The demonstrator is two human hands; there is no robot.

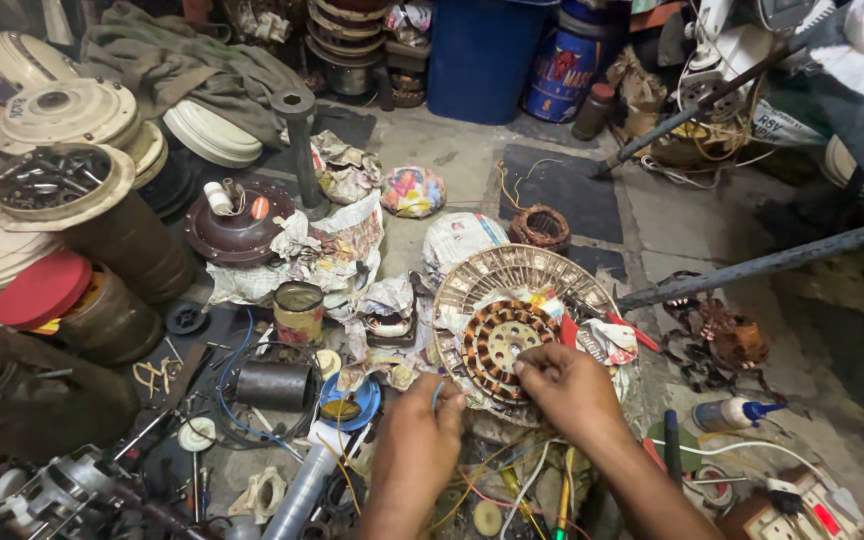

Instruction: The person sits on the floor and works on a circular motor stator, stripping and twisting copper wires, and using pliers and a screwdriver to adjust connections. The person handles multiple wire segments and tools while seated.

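1. The left hand [420, 432] is clenched, its fingertips pinching a thin blue wire [438, 394] just beside the near-left edge of the stator.
2. The right hand [567, 385] rests against the near-right edge of the wound fan stator [497, 343], its fingertips pressed on the copper coils; whether its grip closes on a wire there cannot be told.
3. The stator, a ring of copper windings around a pale hub, lies flat in the middle of the floor [452, 160], on top of a round slotted fan cover [512, 272] and crumpled paper.
4. A red-handled tool [620, 327] lies just right of the stator on the cover.
5. Beyond the cover sits a small coil of copper winding [540, 227], apart from it.
6. Left of the hands stand a rusty tin can [298, 310], a dark metal cylinder [272, 385] and a blue lid [350, 402], with a loose blue cable looping around them.
7. Farther left are a red lid [44, 290] on a brown cylinder and stacked cream fan motor housings [67, 115].
8. A blue barrel [480, 55] stands at the far side.
9. A white bottle with a blue nozzle [732, 413] lies to the right of the right forearm.
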